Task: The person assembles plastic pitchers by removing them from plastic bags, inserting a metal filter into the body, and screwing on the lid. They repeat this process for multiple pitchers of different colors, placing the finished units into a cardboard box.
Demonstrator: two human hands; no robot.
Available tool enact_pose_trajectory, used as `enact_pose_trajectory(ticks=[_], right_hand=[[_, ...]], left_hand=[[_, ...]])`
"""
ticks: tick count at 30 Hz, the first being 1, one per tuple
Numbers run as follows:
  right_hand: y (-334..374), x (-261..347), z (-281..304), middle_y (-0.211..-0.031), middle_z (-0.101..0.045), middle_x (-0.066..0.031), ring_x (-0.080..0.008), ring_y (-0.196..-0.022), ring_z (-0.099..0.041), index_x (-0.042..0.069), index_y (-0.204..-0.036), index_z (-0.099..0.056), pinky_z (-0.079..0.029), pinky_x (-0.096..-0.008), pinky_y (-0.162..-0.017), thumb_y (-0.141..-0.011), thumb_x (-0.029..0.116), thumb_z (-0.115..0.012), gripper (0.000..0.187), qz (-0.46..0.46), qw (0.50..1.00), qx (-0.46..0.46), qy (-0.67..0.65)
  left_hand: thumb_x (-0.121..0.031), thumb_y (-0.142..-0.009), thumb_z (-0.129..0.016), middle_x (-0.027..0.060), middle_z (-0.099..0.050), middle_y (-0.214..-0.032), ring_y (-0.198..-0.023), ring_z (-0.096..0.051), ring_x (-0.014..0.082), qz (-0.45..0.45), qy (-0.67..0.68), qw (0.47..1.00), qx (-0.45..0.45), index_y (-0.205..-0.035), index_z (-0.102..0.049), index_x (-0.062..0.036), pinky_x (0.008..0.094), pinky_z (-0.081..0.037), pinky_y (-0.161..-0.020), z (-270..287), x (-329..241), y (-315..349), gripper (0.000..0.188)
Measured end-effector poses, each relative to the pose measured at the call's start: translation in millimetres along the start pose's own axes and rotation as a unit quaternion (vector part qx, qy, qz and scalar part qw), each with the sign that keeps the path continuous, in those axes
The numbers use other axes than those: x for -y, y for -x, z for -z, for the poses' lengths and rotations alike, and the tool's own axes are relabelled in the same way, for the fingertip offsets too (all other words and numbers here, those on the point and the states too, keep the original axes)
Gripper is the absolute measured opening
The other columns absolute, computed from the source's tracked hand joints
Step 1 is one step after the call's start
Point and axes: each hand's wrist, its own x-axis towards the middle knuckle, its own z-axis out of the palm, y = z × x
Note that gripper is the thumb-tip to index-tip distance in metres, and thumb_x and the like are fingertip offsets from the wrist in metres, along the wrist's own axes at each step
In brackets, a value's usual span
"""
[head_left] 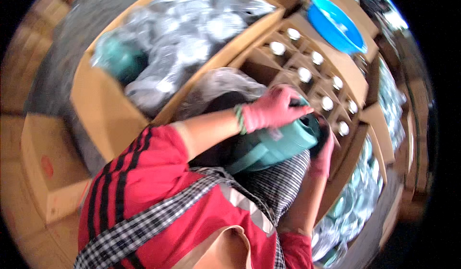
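A teal, rounded container (281, 146) with a band across its side and a dark opening lies tilted over my lap. My left hand (273, 109), in a pink glove, is closed at the opening, thumb and fingers pinched together. A bit of teal shows by its fingertips; what they pinch is too blurred to make out. Around the container's right side curls my right hand (325, 151), also gloved in pink, its fingers partly hidden behind the container. Just beyond my hands stands a divided carton (355, 79) with several white-topped items (304, 75) in its cells.
A large open carton (103, 110) at the left holds clear plastic-wrapped items (187, 33), one of them teal. Loose clear plastic (225, 81) lies beyond my left forearm. A blue basin (336, 26) sits at the far right. Wrapped teal items (353, 201) fill a carton at my right.
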Motion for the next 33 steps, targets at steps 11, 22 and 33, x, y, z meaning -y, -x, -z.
enact_pose_trajectory(ticks=[11, 22, 33], right_hand=[[-16.3, -13.2, 17.3, -0.104, -0.052, -0.0127, -0.0192, -0.091, -0.051, -0.004, -0.110, -0.046, -0.040, -0.0283, -0.080, -0.086, 0.026, -0.040, 0.039, -0.033, 0.991, 0.110, -0.063], [20.7, 23.4, -18.9, -0.107, -0.050, -0.0108, -0.0189, -0.099, -0.047, 0.000, -0.109, -0.047, -0.036, -0.0271, -0.085, -0.078, 0.012, -0.056, 0.034, 0.142, 0.932, -0.025, 0.332], [30.2, 72.3, -74.0, -0.075, -0.057, -0.0187, -0.0344, -0.072, -0.056, 0.000, -0.076, -0.056, -0.044, -0.0406, -0.067, -0.075, 0.027, -0.055, 0.027, 0.006, 0.590, 0.247, 0.769]], left_hand=[[-0.034, -0.072, -0.057, 0.0102, -0.056, -0.064, -0.064, -0.055, 0.0268, -0.157, -0.095, 0.982, -0.046, -0.063, -0.058, -0.0060, 0.0344, -0.044, -0.061, 5.7, -6.5, 6.0, 0.030], [-0.045, -0.080, -0.049, -0.0046, -0.056, -0.073, -0.066, -0.051, 0.0061, 0.340, 0.659, 0.641, 0.198, -0.079, -0.058, -0.0105, 0.0223, -0.044, -0.066, 16.5, 58.7, 4.1, 0.036], [-0.051, -0.077, -0.049, 0.0020, -0.057, -0.078, -0.073, -0.048, 0.0074, 0.131, 0.344, 0.913, 0.179, -0.086, -0.058, 0.0002, 0.0231, -0.039, -0.067, -7.8, 76.9, 9.1, 0.052]])
